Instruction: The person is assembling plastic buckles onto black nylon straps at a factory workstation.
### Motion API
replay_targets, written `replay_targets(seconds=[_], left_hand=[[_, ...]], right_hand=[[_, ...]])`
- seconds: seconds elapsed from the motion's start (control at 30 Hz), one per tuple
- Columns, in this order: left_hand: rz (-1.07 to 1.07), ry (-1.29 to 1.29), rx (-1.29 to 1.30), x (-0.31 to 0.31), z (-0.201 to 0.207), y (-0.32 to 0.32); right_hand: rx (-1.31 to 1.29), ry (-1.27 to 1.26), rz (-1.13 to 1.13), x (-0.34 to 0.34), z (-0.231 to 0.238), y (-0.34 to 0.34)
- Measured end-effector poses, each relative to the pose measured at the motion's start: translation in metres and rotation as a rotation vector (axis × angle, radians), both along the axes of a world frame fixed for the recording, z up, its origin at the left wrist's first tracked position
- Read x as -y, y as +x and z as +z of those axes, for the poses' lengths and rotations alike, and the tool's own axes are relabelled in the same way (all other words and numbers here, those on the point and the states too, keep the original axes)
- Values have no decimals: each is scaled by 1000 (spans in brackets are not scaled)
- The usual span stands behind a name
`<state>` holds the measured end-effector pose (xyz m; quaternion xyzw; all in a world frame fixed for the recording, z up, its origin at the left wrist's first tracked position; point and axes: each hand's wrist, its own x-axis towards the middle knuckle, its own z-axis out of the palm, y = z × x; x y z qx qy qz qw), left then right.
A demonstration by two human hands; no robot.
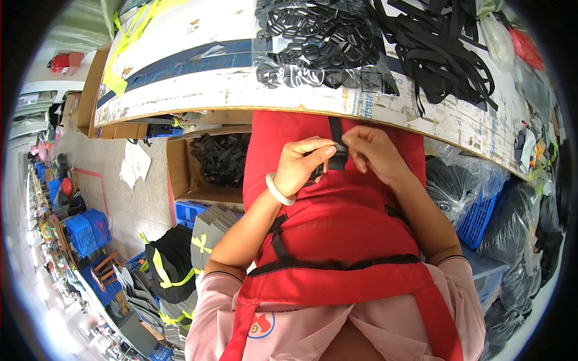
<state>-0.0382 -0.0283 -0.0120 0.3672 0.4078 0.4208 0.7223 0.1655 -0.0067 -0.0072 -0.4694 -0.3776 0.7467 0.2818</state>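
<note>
Over my red apron (pixel 337 210), my left hand (pixel 301 163) pinches a small black buckle (pixel 341 149) between thumb and fingertips. A black webbing strap (pixel 336 127) runs from it toward the table edge, and a short end hangs below. More black pieces (pixel 315 174) show under my left palm, partly hidden. My right hand (pixel 374 151) is at the strap's right side with its fingers curled in and the fingertips against the strap by the buckle. A white bangle is on my left wrist.
The worn white table (pixel 198 90) carries a clear bag of black buckles (pixel 319 45), a heap of black straps (pixel 445 60) and neon yellow ribbon (pixel 123 48). Below are a cardboard box of black straps (pixel 180 171), a blue crate (pixel 478 216) and black goods with yellow ties (pixel 171 265).
</note>
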Motion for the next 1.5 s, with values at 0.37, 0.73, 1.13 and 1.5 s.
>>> replay_targets(seconds=[0.37,0.73,1.13,1.5], left_hand=[[526,-68,-331,49,36,-145],[134,-128,-93,41,16,-73],[-306,-528,89,17,-6,-15],[-10,-320,171,18,-14,-30]], right_hand=[[200,175,85,-13,-24,-10],[227,651,415,16,15,-68],[264,910,526,13,12,-34],[156,600,210,0,7,-17]])
